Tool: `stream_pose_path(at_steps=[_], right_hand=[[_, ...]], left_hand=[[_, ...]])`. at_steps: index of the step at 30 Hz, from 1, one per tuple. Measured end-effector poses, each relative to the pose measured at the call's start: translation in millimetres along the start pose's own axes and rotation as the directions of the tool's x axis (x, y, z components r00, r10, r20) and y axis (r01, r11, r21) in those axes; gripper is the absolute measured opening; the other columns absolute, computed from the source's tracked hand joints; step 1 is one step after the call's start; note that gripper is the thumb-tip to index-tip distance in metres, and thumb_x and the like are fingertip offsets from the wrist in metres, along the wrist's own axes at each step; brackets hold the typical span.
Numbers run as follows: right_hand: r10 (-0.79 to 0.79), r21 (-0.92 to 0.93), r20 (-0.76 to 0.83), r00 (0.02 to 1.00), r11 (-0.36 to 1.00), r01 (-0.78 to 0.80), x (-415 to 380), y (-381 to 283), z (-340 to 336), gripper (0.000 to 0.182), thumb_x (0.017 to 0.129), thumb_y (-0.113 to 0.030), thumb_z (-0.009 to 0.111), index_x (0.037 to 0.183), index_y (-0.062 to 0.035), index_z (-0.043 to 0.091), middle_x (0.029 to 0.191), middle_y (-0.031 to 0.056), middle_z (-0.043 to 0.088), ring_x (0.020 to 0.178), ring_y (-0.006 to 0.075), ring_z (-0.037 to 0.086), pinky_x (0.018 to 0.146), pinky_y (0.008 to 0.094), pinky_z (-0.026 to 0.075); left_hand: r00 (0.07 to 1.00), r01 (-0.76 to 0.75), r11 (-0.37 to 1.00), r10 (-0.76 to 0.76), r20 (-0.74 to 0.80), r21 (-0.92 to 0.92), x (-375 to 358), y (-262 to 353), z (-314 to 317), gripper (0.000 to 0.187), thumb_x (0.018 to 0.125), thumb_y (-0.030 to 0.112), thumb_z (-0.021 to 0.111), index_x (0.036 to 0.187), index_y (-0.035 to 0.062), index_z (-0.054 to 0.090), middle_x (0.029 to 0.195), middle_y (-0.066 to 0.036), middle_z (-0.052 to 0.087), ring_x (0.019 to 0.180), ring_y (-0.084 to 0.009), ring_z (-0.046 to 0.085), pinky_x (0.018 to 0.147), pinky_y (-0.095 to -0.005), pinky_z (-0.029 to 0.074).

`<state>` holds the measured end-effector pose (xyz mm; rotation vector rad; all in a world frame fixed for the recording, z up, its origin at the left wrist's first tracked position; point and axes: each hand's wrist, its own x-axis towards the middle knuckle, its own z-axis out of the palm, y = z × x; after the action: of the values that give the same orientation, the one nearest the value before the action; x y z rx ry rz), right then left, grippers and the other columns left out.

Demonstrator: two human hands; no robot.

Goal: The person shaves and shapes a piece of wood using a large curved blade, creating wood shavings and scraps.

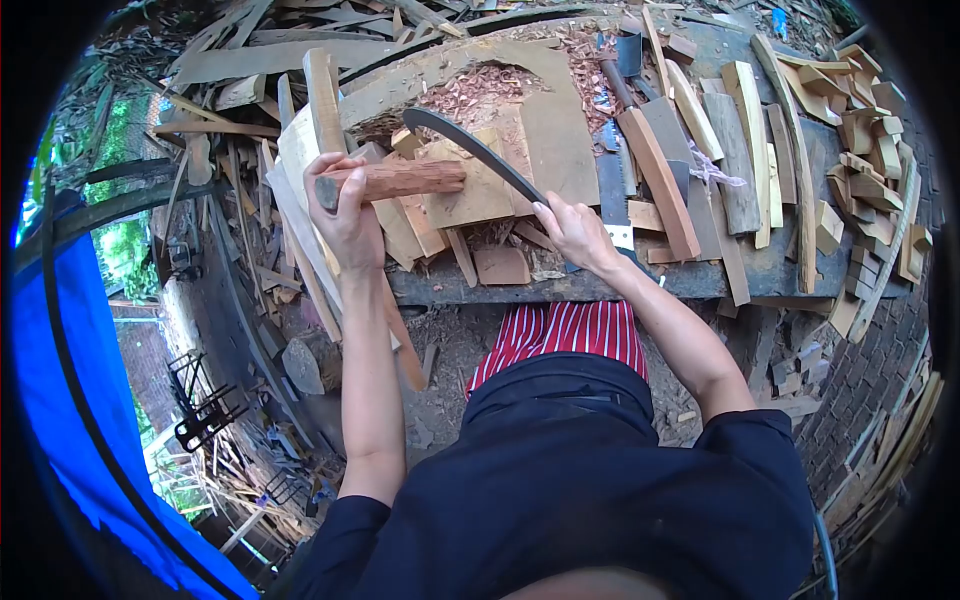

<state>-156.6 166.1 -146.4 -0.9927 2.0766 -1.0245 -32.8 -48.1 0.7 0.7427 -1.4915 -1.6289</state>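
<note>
My left hand (350,222) is wrapped round the grey end of a rough, reddish-brown wooden billet (418,179), which lies sideways with its far end over a pale wooden block (478,205). In my right hand (578,238) is the handle of a machete (470,150). Its dark, curved blade slants up to the left, and the hooked tip is above the billet in this view. Reddish wood shavings (485,88) are heaped just beyond the block.
The workbench (460,290) bears a handsaw (611,178), long timber strips (655,180) and stacked offcuts (870,195) on the right. Planks (324,100) lean at the left. A blue tarp (75,350) hangs farther left, and a log (308,364) stands on the ground.
</note>
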Motion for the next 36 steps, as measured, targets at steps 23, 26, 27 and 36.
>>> stream_pose_path(at_steps=[23, 26, 27, 36], right_hand=[[-0.253, -0.204, 0.058, 0.966, 0.944, 0.259, 33.3, -78.7, -33.7, 0.021, 0.095, -0.024, 0.05, 0.097, -0.003, 0.051, 0.067, 0.0231, 0.062, 0.064, 0.0432, 0.063, 0.057, 0.0537, 0.049], [-0.213, -0.215, 0.116, 0.97, 0.948, 0.234, 29.1, -76.2, -33.4, 0.023, 0.095, -0.025, 0.049, 0.101, -0.0028, 0.053, 0.069, 0.0244, 0.062, 0.065, 0.0431, 0.063, 0.058, 0.0532, 0.049], [-0.219, -0.131, 0.122, 0.968, 0.963, 0.234, 30.9, -67.3, -27.2, 0.024, 0.096, -0.026, 0.049, 0.101, -0.0024, 0.053, 0.072, 0.0267, 0.062, 0.066, 0.044, 0.062, 0.058, 0.0535, 0.049], [-0.269, 0.215, 0.017, 0.963, 0.942, 0.259, 49.1, -71.5, -23.2, 0.033, 0.1, -0.031, 0.044, 0.092, 0.0008, 0.051, 0.06, 0.0171, 0.055, 0.042, 0.024, 0.052, 0.042, 0.0377, 0.039]], left_hand=[[0.935, -0.202, 0.962, 0.245, -0.257, 0.182, -2.4, -35.9, 22.5, 0.017, 0.091, 0.012, 0.063, 0.1, 0.0053, 0.051, 0.093, 0.002, 0.052, 0.084, -0.0065, 0.051, 0.081, -0.0261, 0.044], [0.94, -0.205, 0.965, 0.241, -0.24, 0.164, -5.1, -40.4, 21.1, 0.018, 0.091, 0.013, 0.064, 0.101, 0.0054, 0.051, 0.093, 0.002, 0.052, 0.084, -0.0063, 0.051, 0.081, -0.0257, 0.043], [0.943, -0.191, 0.968, 0.227, -0.243, 0.161, -7.9, -35.1, 29.8, 0.017, 0.091, 0.012, 0.064, 0.102, 0.0049, 0.052, 0.094, 0.002, 0.053, 0.085, -0.0064, 0.051, 0.081, -0.0258, 0.043], [0.922, -0.223, 0.925, 0.302, -0.241, 0.309, -8.3, -40.7, 23.4, 0.021, 0.092, 0.019, 0.065, 0.101, 0.0051, 0.053, 0.092, 0.002, 0.054, 0.086, -0.0069, 0.051, 0.082, -0.027, 0.042]])
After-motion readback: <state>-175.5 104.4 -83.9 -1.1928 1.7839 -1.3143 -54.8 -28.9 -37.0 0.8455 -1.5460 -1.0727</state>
